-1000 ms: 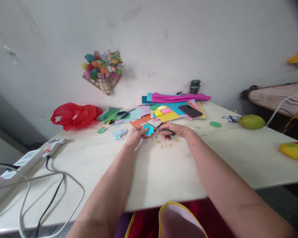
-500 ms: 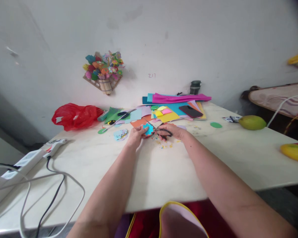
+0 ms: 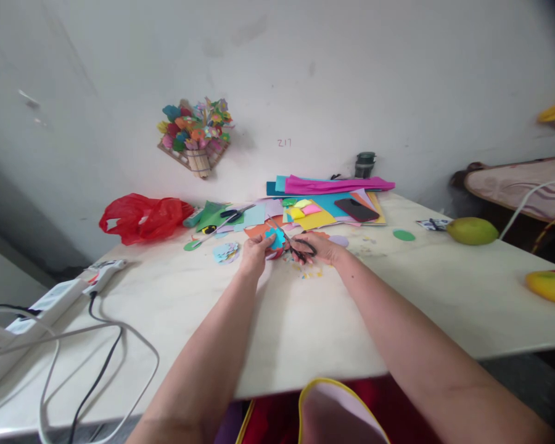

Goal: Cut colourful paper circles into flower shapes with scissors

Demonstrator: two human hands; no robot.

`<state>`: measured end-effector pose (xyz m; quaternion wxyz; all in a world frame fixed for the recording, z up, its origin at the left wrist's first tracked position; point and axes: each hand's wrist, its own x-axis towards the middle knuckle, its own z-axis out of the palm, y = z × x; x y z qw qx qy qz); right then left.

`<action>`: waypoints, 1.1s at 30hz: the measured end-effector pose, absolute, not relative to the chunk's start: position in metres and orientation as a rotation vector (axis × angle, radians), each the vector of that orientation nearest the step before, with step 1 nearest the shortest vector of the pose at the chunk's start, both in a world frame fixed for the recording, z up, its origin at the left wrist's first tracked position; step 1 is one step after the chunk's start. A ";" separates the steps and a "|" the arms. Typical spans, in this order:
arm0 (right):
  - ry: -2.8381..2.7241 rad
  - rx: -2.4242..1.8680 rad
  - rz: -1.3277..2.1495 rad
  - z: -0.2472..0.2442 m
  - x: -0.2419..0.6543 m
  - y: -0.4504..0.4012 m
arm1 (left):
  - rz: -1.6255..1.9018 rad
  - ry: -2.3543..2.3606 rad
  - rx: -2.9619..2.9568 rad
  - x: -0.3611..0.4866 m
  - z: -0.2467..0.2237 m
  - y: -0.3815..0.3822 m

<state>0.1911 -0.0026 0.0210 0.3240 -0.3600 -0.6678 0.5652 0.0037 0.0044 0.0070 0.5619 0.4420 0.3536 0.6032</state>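
Note:
Between the thumb and fingers of my left hand [image 3: 256, 251] is a blue paper cutout [image 3: 275, 238] with a scalloped edge; something red shows beneath it. My right hand [image 3: 321, 248] grips black-handled scissors [image 3: 305, 248], whose blades reach to the right edge of the blue paper. Whether the blades are parted is hard to make out. Small paper scraps [image 3: 311, 272] lie on the table below the scissors. To the left of my left hand rests a pile of pale blue and lilac scalloped cutouts [image 3: 226, 253].
Coloured paper sheets [image 3: 324, 217], a phone [image 3: 356, 209] and a second pair of scissors [image 3: 231, 214] lie at the back. A red plastic bag [image 3: 143, 217] sits back left. Power strips [image 3: 46, 305] with cables lie left. A green mango [image 3: 472, 230] and a yellow one [image 3: 550, 287] lie right.
The blue paper has turned slightly in my left hand, and the scissors have shifted a little against its edge. The whole view has moved slightly.

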 end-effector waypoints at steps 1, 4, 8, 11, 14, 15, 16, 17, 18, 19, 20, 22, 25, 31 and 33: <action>-1.743 -0.934 1.485 0.021 0.190 -0.003 | 1.431 0.839 1.032 0.004 0.007 0.005; -1.730 -0.905 1.483 0.020 0.189 -0.003 | 1.457 0.856 1.014 0.006 0.006 0.007; -1.695 -0.895 1.497 0.019 0.187 -0.003 | 1.498 0.877 0.989 0.010 0.007 0.006; -1.672 -0.895 1.502 0.017 0.184 -0.003 | 1.523 0.894 0.963 0.013 0.010 0.002; -1.658 -0.909 1.504 0.016 0.182 -0.004 | 1.548 0.921 0.935 0.016 0.012 -0.001; -1.661 -0.911 1.507 0.016 0.181 -0.004 | 1.558 0.928 0.927 0.017 0.012 -0.002; -1.668 -0.909 1.510 0.016 0.181 -0.005 | 1.568 0.934 0.920 0.018 0.012 -0.002; -1.675 -0.907 1.512 0.017 0.180 -0.005 | 1.577 0.938 0.914 0.019 0.012 -0.002; -1.679 -0.906 1.514 0.017 0.180 -0.005 | 1.585 0.943 0.909 0.019 0.011 -0.002; -1.677 -0.905 1.514 0.017 0.179 -0.005 | 1.591 0.949 0.906 0.020 0.010 -0.002; -1.672 -0.907 1.515 0.016 0.178 -0.005 | 1.599 0.957 0.904 0.020 0.010 -0.002; -1.655 -0.915 1.512 0.015 0.177 -0.005 | 1.617 0.977 0.904 0.020 0.008 -0.001; -1.643 -0.905 1.506 0.012 0.174 -0.003 | 1.643 0.994 0.899 0.021 0.007 0.000; -1.623 -0.887 1.518 0.009 0.170 -0.003 | 1.680 0.999 0.898 0.023 0.006 -0.001; -1.621 -0.875 1.516 0.008 0.169 -0.004 | 1.683 0.996 0.906 0.023 0.006 -0.001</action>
